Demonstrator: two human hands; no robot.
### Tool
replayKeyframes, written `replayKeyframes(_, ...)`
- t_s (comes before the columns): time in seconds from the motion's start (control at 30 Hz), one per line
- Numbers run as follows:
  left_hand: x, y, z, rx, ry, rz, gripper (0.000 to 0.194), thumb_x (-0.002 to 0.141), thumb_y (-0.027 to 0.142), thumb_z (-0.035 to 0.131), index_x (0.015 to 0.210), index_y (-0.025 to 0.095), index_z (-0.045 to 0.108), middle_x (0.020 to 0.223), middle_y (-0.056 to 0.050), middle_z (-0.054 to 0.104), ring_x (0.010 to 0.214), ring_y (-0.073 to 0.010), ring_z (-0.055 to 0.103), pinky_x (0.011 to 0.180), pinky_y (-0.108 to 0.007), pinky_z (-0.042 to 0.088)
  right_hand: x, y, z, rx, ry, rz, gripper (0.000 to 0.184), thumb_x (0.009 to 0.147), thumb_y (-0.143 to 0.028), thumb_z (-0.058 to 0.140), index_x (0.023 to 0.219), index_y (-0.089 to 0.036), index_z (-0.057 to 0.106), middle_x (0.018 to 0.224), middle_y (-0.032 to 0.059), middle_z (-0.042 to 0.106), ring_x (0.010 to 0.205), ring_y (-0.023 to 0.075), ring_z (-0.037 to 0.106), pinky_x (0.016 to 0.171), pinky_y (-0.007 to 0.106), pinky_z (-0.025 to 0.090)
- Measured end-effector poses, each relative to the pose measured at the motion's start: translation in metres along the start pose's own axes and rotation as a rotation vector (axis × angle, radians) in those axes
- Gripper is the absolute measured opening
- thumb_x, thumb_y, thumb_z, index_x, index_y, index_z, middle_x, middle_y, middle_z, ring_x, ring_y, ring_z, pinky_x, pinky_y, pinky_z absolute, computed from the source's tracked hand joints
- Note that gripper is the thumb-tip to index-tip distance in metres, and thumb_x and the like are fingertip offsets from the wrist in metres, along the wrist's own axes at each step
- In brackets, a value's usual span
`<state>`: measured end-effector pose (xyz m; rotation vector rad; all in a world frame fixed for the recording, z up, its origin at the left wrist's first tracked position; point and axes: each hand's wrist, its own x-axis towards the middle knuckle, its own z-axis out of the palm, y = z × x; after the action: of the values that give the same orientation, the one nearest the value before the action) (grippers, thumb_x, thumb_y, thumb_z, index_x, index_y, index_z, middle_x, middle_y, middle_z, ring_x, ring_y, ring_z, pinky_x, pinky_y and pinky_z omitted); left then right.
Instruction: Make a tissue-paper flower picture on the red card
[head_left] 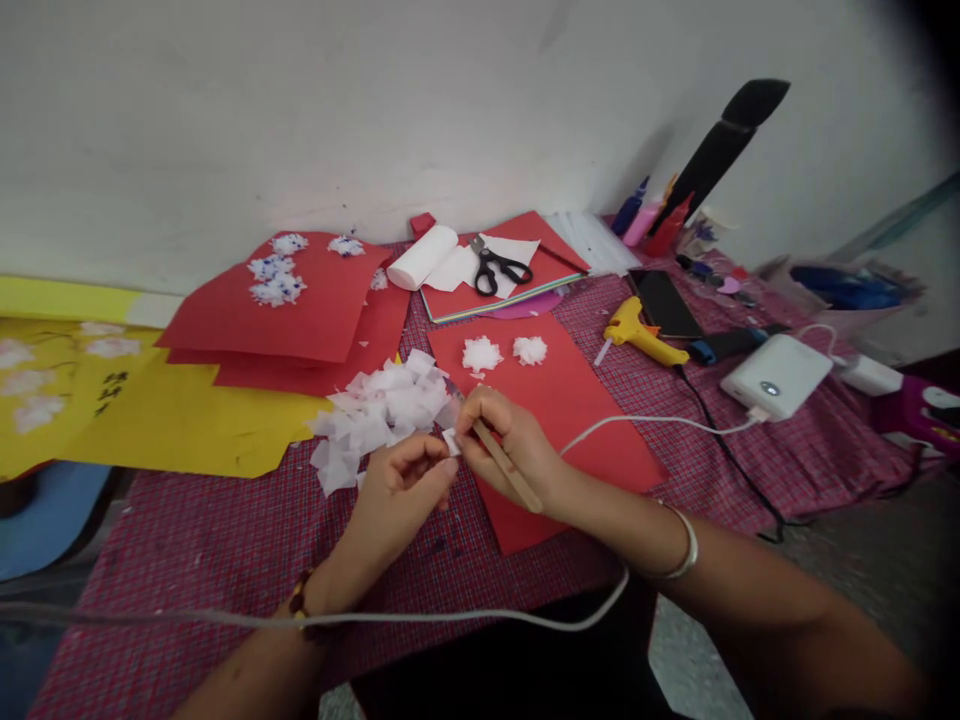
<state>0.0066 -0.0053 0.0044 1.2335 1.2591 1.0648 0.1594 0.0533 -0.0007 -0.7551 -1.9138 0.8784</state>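
My left hand (409,490) is closed in a pinch at a small piece of white tissue paper (451,442). Close against it, my right hand (517,450) grips a flat wooden stick (510,468), its fingertips also touching the paper piece. A heap of cut white tissue squares (390,400) lies just beyond my left hand. Under and past my right hand is a red sheet of paper (607,440), bearing two fluffy white paper tufts (481,354) near its far edge. My fingers partly hide the paper piece.
Red sheets (300,330) with blue-speckled tufts and yellow paper (195,425) lie left. Black-handled scissors (499,270) and a tissue roll (424,257) are at the back. A yellow glue gun (637,330) and white power bank (780,375) lie right. A white cable (450,617) crosses in front.
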Motion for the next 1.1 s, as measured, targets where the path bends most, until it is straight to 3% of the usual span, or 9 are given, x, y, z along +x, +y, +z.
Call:
replayKeyframes(0.27,0.001,-0.013,-0.001,-0.018,0.024,-0.01,0.016,0.084,0.022,0.057,0.068,0.019,0.061,0.053,0.005,0.054,0.05,-0.0093,0.049,0.051,-0.022,0.041,-0.002,0.002,0.001,-0.03,-0.043,-0.053,0.021,0.071,-0.003,0.051,0.077,-0.023,0.047,0.073,-0.0017,0.052,0.068,0.012,0.05,0.062,0.024,0.042)
replayKeyframes(0.47,-0.001,-0.013,-0.004,-0.097,0.032,0.045,0.015,0.083,0.018,0.058,0.07,0.019,0.063,0.059,0.004,0.056,0.054,-0.0097,0.049,0.054,-0.023,0.04,0.001,0.005,0.0,0.296,-0.095,0.232,0.008,0.079,-0.015,0.054,0.081,-0.021,0.049,0.072,-0.0028,0.051,0.063,0.011,0.049,0.06,0.024,0.042)
replayKeyframes(0.57,-0.003,-0.01,-0.005,-0.149,0.011,0.078,0.017,0.083,0.015,0.057,0.068,0.019,0.061,0.06,0.004,0.057,0.056,-0.0099,0.05,0.057,-0.023,0.04,0.005,0.006,-0.008,0.364,-0.08,0.285,0.006,0.082,-0.019,0.056,0.085,-0.02,0.051,0.075,-0.0017,0.052,0.067,0.0119,0.05,0.063,0.026,0.043)
replayKeyframes(0.73,-0.001,-0.01,-0.005,-0.205,0.059,0.082,0.016,0.083,0.016,0.057,0.067,0.02,0.061,0.06,0.004,0.056,0.055,-0.0098,0.049,0.055,-0.023,0.039,0.003,-0.005,-0.019,0.352,0.057,0.127,0.007,0.086,-0.019,0.058,0.089,-0.022,0.052,0.081,0.0001,0.054,0.074,0.0135,0.052,0.067,0.028,0.044)
replayKeyframes(0.9,0.002,-0.012,-0.005,-0.12,0.077,0.077,0.018,0.084,0.02,0.058,0.067,0.019,0.061,0.058,0.004,0.054,0.056,-0.0103,0.047,0.057,-0.023,0.038,-0.001,-0.008,-0.013,0.226,-0.068,-0.075,0.015,0.082,-0.017,0.065,0.09,-0.022,0.053,0.086,0.0012,0.057,0.079,0.0147,0.056,0.073,0.031,0.046)
replayKeyframes(1.0,0.001,-0.009,-0.004,-0.019,0.061,0.084,0.02,0.083,0.023,0.057,0.063,0.019,0.059,0.056,0.004,0.052,0.055,-0.0107,0.045,0.056,-0.024,0.037,-0.001,-0.005,-0.007,0.209,-0.098,0.02,0.012,0.082,-0.016,0.063,0.086,-0.021,0.053,0.078,-0.0009,0.055,0.071,0.0129,0.053,0.066,0.028,0.044)
replayKeyframes(1.1,0.0,-0.005,-0.005,0.056,0.063,0.057,0.018,0.077,0.024,0.055,0.06,0.019,0.056,0.055,0.003,0.05,0.054,-0.0115,0.044,0.053,-0.024,0.035,0.001,-0.002,-0.006,0.345,-0.106,0.183,0.008,0.082,-0.017,0.059,0.084,-0.021,0.052,0.074,-0.0024,0.052,0.066,0.0117,0.049,0.062,0.025,0.042)
